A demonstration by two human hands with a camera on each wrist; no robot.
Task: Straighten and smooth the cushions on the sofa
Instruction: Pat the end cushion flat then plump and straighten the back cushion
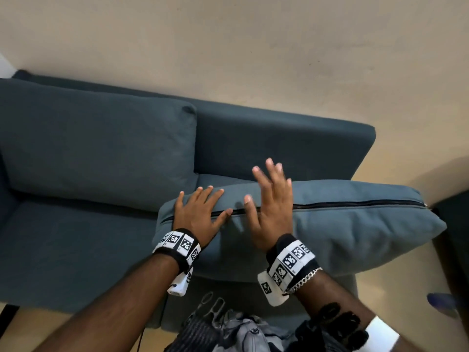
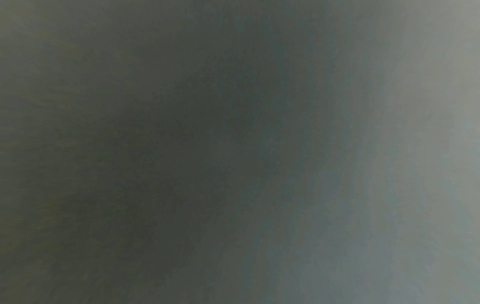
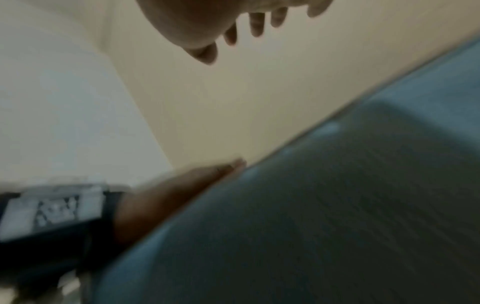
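The sofa point(image 1: 76, 250) and the loose cushion point(image 1: 342, 237) are dark blue-green, and the cushion has a black zip point(image 1: 355, 204). The wall point(image 1: 253, 47) is cream. The wrist bands point(image 1: 177, 243) show black-and-white squares; the left wrist view is maybe just grey blur.

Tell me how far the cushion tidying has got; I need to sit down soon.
Done: the left back cushion stands in place against the sofa backrest. In hand: the loose cushion lies zipper-up on the seat, left hand flat on it, right hand open just above. Left: standing it against the backrest and smoothing it.
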